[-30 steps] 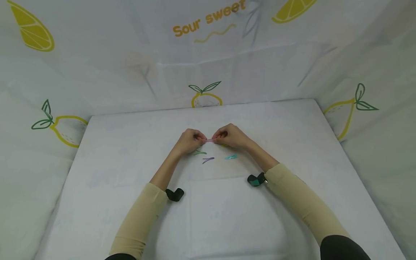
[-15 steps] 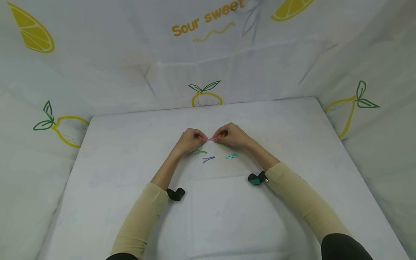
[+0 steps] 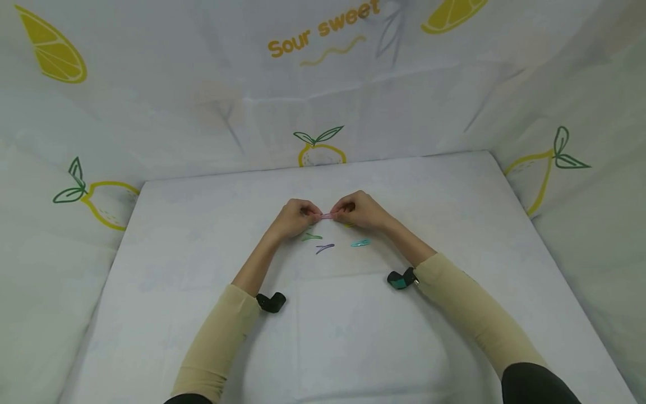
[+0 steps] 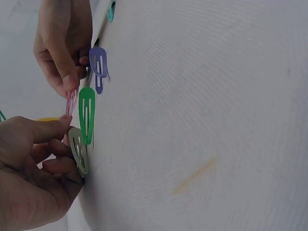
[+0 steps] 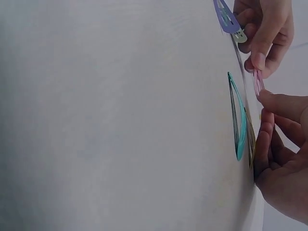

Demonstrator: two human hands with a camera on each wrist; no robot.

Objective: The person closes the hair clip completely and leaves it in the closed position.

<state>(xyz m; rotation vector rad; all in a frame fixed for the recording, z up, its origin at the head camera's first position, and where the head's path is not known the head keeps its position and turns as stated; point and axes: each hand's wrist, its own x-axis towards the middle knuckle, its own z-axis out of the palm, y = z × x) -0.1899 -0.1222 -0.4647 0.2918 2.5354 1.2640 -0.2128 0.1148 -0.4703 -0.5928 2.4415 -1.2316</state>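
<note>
A pink snap hair clip (image 3: 327, 216) is stretched between both hands just above the table. My left hand (image 3: 296, 217) pinches one end with thumb and fingertips, and my right hand (image 3: 359, 210) pinches the other. In the left wrist view the middle of the pink clip (image 4: 71, 102) shows between the fingertips; its ends are covered. A pale green hair clip (image 4: 79, 149) and a brighter green hair clip (image 4: 86, 115) lie by my left hand. Near my right hand are a teal hair clip (image 5: 240, 125) and a yellow hair clip (image 5: 251, 139), the latter partly hidden.
A purple hair clip (image 3: 324, 248), spread open, lies on the white table (image 3: 353, 336) nearer to me. White cloth (image 3: 202, 129) printed with lemons hangs behind the table and at its sides. Black wrist cameras (image 3: 271, 303) sit at both cuffs.
</note>
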